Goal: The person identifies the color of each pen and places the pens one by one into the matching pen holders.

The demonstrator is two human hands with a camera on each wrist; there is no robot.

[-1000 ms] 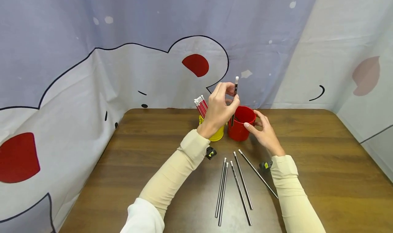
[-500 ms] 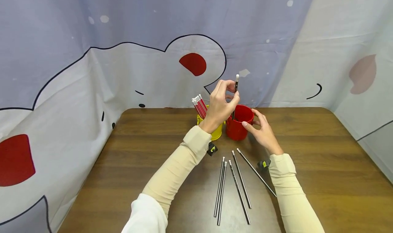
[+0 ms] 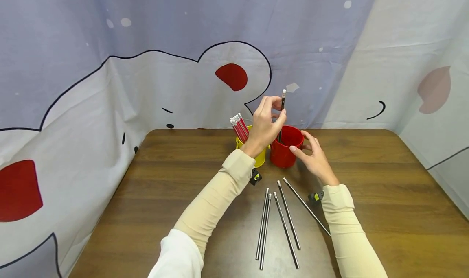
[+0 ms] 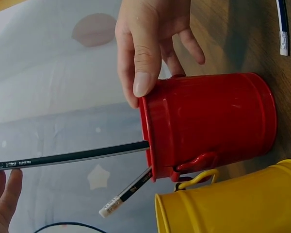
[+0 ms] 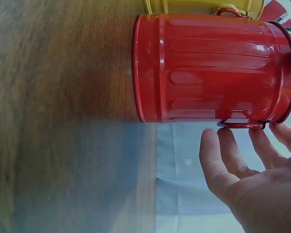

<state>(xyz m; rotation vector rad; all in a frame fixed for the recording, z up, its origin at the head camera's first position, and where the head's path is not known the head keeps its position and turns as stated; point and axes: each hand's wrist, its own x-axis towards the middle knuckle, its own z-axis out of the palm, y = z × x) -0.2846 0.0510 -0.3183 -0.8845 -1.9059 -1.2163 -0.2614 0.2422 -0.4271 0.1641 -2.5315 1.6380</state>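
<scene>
My left hand (image 3: 264,125) pinches a black pencil (image 4: 82,155) near its white-eraser end. The pencil's lower end is inside the mouth of a red metal bucket (image 3: 283,156), hidden by the wall. At the bucket's right side, my right hand (image 3: 316,160) holds the rim with its thumb, its fingers at the side handle (image 5: 242,125). Another black pencil (image 4: 131,190) pokes out of the red bucket, eraser up, in the left wrist view. Close on the left stands a yellow bucket (image 3: 260,159), partly hidden by my left hand, with several red pencils (image 3: 239,128) in it.
Several black pencils (image 3: 285,229) lie on the wooden table (image 3: 176,196) in front of the buckets, erasers pointing away from me. One slanted pencil (image 3: 305,205) runs toward my right forearm. A printed curtain (image 3: 154,90) hangs behind the table's far edge.
The pencil in my left hand has shifted from in front of the red bucket's rim to inside its mouth. My right hand stays at the bucket. The head view has shifted slightly.
</scene>
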